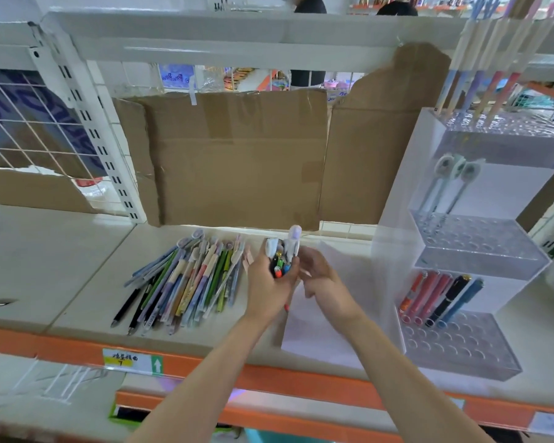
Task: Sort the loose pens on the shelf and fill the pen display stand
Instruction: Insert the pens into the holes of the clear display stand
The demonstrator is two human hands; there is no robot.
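Pens (282,257) stand upright, clamped in left hand (269,282); right hand (320,276) touches them, fingers relaxed; display stand (461,340) at three o'clock, nearer right.

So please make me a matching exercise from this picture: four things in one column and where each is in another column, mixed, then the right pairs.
Things:
1. pile of loose pens
2. bunch of pens
3. two pens with round tops
4. red, black and blue pens

Places:
A. bottom tier of the display stand
B. held in the left hand
C. lying on the shelf
D. middle tier of the stand

Pairs: 1-C, 2-B, 3-D, 4-A
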